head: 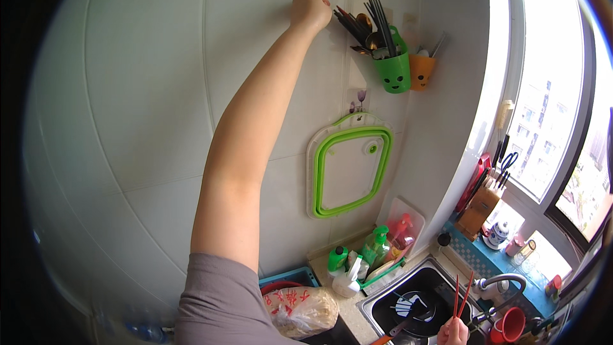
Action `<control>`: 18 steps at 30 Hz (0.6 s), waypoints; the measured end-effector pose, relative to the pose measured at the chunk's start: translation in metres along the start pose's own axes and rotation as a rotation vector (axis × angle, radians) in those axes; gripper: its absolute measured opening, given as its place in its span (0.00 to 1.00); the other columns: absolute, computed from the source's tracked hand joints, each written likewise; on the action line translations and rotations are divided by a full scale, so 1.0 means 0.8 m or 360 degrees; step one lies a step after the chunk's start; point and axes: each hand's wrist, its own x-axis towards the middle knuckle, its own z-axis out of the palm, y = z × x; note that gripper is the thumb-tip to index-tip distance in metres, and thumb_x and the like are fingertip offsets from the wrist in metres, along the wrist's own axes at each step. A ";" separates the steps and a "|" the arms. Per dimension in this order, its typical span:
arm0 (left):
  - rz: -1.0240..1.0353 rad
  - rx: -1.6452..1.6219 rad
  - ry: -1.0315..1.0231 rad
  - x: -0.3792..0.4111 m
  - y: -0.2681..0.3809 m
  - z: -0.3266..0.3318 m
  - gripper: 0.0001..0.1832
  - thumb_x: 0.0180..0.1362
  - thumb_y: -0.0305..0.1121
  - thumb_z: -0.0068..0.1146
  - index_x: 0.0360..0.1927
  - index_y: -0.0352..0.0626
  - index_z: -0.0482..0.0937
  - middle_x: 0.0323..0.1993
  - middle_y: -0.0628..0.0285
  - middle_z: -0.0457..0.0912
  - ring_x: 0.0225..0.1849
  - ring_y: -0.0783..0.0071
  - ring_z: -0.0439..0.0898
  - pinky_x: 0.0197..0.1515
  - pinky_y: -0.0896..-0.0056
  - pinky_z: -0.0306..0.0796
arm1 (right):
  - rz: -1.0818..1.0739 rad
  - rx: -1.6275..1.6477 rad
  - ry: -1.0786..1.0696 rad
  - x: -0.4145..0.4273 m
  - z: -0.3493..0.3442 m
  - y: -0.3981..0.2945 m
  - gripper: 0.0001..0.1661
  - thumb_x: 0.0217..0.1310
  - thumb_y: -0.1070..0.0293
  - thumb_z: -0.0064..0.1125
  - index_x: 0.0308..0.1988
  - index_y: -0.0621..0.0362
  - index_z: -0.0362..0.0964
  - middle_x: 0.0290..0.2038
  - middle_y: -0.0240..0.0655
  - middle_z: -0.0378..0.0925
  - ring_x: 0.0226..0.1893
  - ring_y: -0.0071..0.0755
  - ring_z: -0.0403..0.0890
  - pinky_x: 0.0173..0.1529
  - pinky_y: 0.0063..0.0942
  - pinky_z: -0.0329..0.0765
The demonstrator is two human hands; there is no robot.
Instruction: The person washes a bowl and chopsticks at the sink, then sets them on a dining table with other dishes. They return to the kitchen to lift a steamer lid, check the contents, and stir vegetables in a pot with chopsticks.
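Observation:
My left arm stretches up along the tiled wall. My left hand [312, 8] is curled beside a green smiling-face utensil cup [395, 74] on the wall. Black chopsticks [379, 24] and dark-handled spoons [365, 21] stand in that cup. The palm faces away, so I cannot see whether the hand holds anything. Low at the right, my right hand [452, 331] grips a pair of red chopsticks [461, 297], tips upward, by the sink [366, 304]. Inside the sink lies a dark pan [426, 328], its orange-ended handle [382, 339] pointing to the lower left.
An orange cup [421, 73] hangs beside the green one. Below is a collapsible green-and-white basin [352, 172]. Soap bottles [378, 247] and a spray bottle [347, 280] line the counter. The faucet [510, 278], a red cup [508, 326] and a knife block [479, 211] are at the right.

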 end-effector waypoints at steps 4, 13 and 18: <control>-0.0371 0.0042 -0.0261 0.022 0.049 0.016 0.06 0.46 0.26 0.54 0.23 0.37 0.82 0.26 0.48 0.83 0.30 0.55 0.83 0.36 0.60 0.76 | -0.0074 -0.0124 0.0083 -0.005 -0.014 0.019 0.21 0.73 0.54 0.39 0.26 0.52 0.60 0.15 0.24 0.59 0.13 0.15 0.58 0.17 0.16 0.54; -0.0716 -0.0664 -0.0381 0.065 0.050 0.054 0.02 0.43 0.18 0.60 0.22 0.34 0.82 0.21 0.56 0.82 0.20 0.72 0.78 0.23 0.72 0.72 | 0.0123 0.0088 0.0226 -0.020 -0.035 0.031 0.20 0.72 0.52 0.42 0.27 0.51 0.60 0.17 0.22 0.58 0.13 0.14 0.58 0.17 0.14 0.55; -0.0197 -0.0245 -0.0642 0.050 0.063 0.036 0.07 0.44 0.16 0.59 0.29 0.35 0.83 0.26 0.56 0.83 0.25 0.72 0.81 0.27 0.74 0.75 | 0.0100 0.0135 0.0285 -0.022 -0.041 0.023 0.18 0.71 0.52 0.44 0.28 0.48 0.62 0.17 0.19 0.59 0.13 0.11 0.56 0.16 0.13 0.52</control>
